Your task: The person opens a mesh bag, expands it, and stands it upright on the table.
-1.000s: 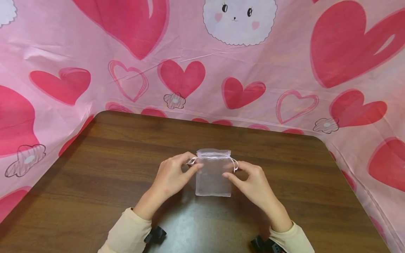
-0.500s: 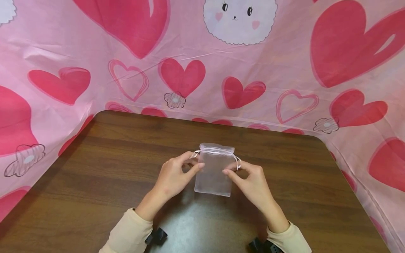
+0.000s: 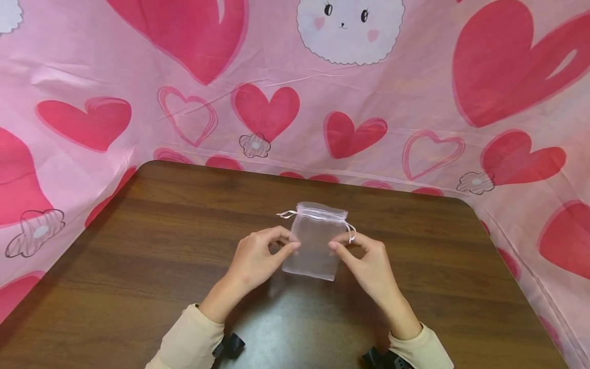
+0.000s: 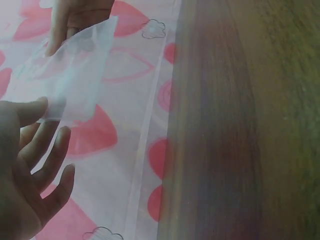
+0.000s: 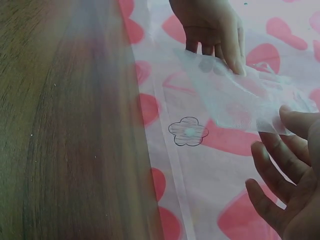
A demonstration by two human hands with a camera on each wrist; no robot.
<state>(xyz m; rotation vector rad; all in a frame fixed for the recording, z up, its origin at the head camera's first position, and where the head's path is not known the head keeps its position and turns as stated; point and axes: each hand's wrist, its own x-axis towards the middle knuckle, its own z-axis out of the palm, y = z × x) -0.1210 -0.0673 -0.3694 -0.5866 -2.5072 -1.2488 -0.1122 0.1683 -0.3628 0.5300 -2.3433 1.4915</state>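
A small sheer white drawstring pouch [image 3: 315, 248] hangs between both hands above the table, its gathered top turned away from me. My left hand [image 3: 258, 256] pinches its left edge between thumb and fingers. On the opposite edge, my right hand [image 3: 366, 261] grips it the same way. White cord loops stick out at both sides of the gathered top. The left wrist view shows the pouch [image 4: 70, 75] stretched between the two hands, the left thumb on its near face. From the right wrist, the pouch [image 5: 235, 97] looks flat and see-through; I cannot make out anything inside.
The brown wooden table [image 3: 138, 266] lies beneath the hands. Pink cloth with red hearts [image 3: 267, 110] rises behind it and along both sides. Black wrist devices [image 3: 229, 346] sit at the cuffs of the cream sleeves [image 3: 186, 335].
The pouch has shifted up and slightly right in the head view. The left fingers now hold its side lower, and the left cord loop has come free of them.
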